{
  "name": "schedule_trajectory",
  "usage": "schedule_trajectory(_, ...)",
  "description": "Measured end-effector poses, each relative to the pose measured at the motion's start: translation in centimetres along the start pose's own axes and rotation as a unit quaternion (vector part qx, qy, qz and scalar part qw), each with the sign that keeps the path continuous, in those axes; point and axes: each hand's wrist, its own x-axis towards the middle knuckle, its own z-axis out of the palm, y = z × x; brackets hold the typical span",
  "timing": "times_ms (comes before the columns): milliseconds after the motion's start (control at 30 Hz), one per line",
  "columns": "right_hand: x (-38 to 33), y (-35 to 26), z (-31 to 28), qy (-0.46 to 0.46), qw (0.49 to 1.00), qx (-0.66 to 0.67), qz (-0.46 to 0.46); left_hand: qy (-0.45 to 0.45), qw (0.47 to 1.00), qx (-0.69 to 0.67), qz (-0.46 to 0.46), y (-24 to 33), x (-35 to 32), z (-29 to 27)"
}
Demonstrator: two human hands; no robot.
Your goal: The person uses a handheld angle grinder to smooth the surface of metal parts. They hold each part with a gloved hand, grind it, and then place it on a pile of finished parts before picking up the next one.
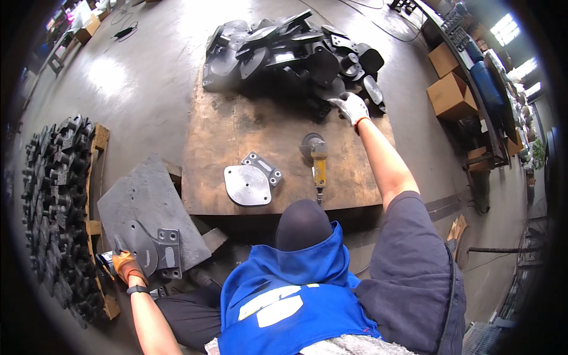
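My right hand, in a white glove, reaches far forward to the heap of dark metal brackets at the back of the wooden board; its fingers rest on a part at the heap's near edge. My left hand, in an orange glove, is low at the left, gripping the edge of a dark metal bracket that lies on a grey slab. A bright round-plate bracket and a yellow angle grinder lie on the board between the hands.
A wooden pallet at the left carries several stacked black metal parts. Cardboard boxes and shelving stand at the right. My blue apron fills the lower middle. The floor is grey concrete.
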Motion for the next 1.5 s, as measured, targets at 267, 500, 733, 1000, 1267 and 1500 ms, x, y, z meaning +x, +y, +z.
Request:
schedule_trajectory(267,6.3,-5.7,4.8,0.032,0.988,-0.064,-0.136,0.032,0.999,0.021,0.004,-1.2,-1.0,-0.5)
schedule_trajectory(500,8.6,-9.8,10.9,-0.013,0.981,-0.188,-0.04,-0.013,0.999,-0.02,-0.039,2.5,-2.7,-3.9)
schedule_trajectory(733,7.1,-11.1,11.3,-0.031,0.973,-0.211,-0.091,-0.059,0.986,-0.149,-0.043,7.9,-5.5,-6.5)
schedule_trajectory(1000,2.0,-11.1,14.7,-0.029,0.979,-0.173,-0.101,-0.026,0.993,-0.104,-0.045,8.5,-5.5,-6.8)
schedule_trajectory(1267,-12.5,-3.1,7.7,0.012,0.997,-0.064,-0.051,-0.088,0.974,-0.202,-0.047,8.0,-4.8,-5.5)
schedule_trajectory(1500,-12.7,5.3,9.8,-0.225,0.969,-0.052,0.087,-0.091,0.984,-0.132,-0.076,5.9,-3.5,-4.4)
